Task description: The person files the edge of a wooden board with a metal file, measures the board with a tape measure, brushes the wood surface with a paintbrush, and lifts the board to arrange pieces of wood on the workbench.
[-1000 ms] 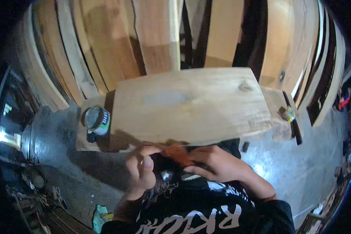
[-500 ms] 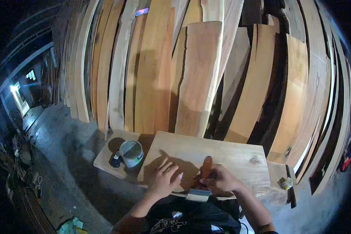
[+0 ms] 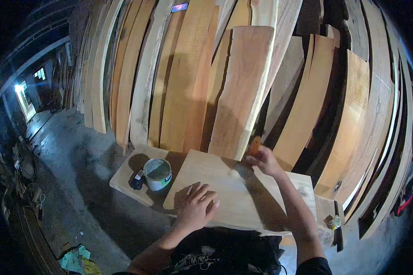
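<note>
My right hand is wrapped round the orange-brown handle of a paintbrush at the far edge of a pale wooden board. The handle points up; the bristles are hard to make out below the hand. My left hand lies over the board's near left part, fingers spread, holding nothing. To the left of the board stands an open paint tin with greyish contents. A small black object sits against the tin's left side.
Tall wooden planks lean in a row behind the board. The tin stands on a lower slab. At the right lie a dark bar and a small roll-like item. Teal and yellow scraps lie on the floor.
My right hand has carried the paintbrush from the board's near edge to its far edge, and the bristles no longer show clearly. My left hand stays nearly in place. The view has shifted slightly.
</note>
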A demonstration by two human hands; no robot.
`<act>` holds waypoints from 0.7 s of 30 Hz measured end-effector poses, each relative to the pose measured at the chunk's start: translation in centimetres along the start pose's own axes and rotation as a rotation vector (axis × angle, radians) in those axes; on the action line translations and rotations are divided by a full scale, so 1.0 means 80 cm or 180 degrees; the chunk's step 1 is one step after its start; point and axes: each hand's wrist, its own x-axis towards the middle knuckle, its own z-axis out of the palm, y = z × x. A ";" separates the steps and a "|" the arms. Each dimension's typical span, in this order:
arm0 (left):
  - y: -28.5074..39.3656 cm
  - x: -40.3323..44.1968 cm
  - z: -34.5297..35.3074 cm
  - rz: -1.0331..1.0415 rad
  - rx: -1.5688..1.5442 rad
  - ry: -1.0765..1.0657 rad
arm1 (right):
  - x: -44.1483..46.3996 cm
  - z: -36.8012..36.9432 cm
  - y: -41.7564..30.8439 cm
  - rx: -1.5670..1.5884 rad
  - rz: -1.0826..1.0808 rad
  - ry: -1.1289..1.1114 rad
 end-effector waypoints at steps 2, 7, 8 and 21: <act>0.002 0.001 -0.001 -0.0031 0.0020 0.0002 | 0.010 -0.011 -0.016 -0.2197 -0.0277 0.0520; -0.007 -0.001 0.009 -0.0005 -0.0171 0.0067 | 0.002 -0.006 -0.068 -0.2443 -0.0173 0.0292; -0.003 0.001 0.010 -0.0027 -0.0184 0.0152 | -0.003 0.003 -0.083 -0.2303 -0.0015 0.0209; 0.006 -0.003 -0.012 -0.0672 -0.1363 -0.0175 | -0.005 0.088 -0.084 0.0352 0.0536 -0.1396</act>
